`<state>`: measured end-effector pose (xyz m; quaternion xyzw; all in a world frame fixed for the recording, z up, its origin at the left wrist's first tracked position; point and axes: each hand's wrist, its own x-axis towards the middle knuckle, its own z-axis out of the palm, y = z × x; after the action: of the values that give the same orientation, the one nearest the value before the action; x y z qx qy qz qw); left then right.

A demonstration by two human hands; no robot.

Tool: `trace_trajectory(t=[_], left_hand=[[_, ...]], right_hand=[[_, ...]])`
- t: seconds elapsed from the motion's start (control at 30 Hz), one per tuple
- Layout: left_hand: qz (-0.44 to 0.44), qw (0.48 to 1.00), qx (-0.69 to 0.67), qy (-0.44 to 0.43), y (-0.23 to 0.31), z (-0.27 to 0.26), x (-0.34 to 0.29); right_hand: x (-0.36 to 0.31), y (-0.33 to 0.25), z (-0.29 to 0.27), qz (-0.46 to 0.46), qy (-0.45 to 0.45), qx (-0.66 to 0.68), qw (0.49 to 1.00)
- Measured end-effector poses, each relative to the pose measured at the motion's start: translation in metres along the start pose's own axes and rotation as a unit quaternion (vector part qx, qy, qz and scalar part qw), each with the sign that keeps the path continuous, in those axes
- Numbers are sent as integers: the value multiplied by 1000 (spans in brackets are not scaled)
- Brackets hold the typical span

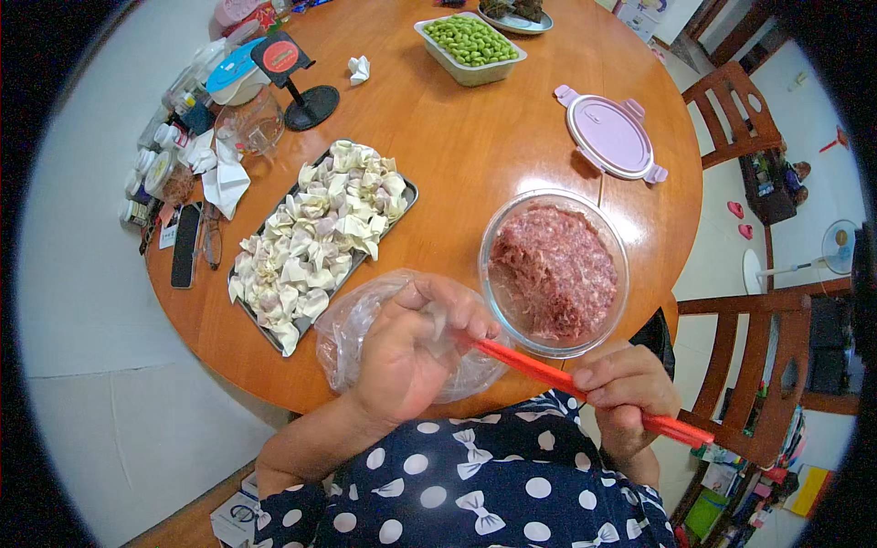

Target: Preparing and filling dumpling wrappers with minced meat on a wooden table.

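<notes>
My right hand [630,388] grips a pair of red chopsticks [534,368], which slant up to the left. Their tips meet the fingers of my left hand [406,352], raised above a clear plastic bag [340,342] at the table's near edge. Curled fingers and thumb there close around a pale, thin wonton wrapper [438,321], mostly hidden. Just beyond the chopsticks stands a round glass bowl of raw minced meat [557,265], hollowed at its near left. Left of it, a dark tray [413,194] is heaped with folded wontons [315,233].
A lilac lid [610,135] lies beyond the bowl. Farther off stand a tub of green beans [470,47] and a plate [528,25]. Along the left edge are a black phone stand [311,108], a glass jug [256,123], jars, tissues, glasses and a phone [186,245]. Wooden chairs [744,365] flank the right.
</notes>
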<state>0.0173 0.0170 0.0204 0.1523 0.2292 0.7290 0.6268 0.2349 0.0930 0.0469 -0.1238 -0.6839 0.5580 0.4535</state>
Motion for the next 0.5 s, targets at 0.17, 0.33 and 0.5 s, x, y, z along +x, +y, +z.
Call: trace_trajectory(t=[0.17,0.33,0.5], left_hand=[[-22,997,-39,66,1,11,-2],[-15,998,-54,39,-3,-9,1],[4,990,-124,67,1,-13,3]], right_hand=[[-2,12,7,-53,-40,-57,996],[3,14,14,-107,-104,-92,985],[-5,4,0,-53,-78,-58,994]])
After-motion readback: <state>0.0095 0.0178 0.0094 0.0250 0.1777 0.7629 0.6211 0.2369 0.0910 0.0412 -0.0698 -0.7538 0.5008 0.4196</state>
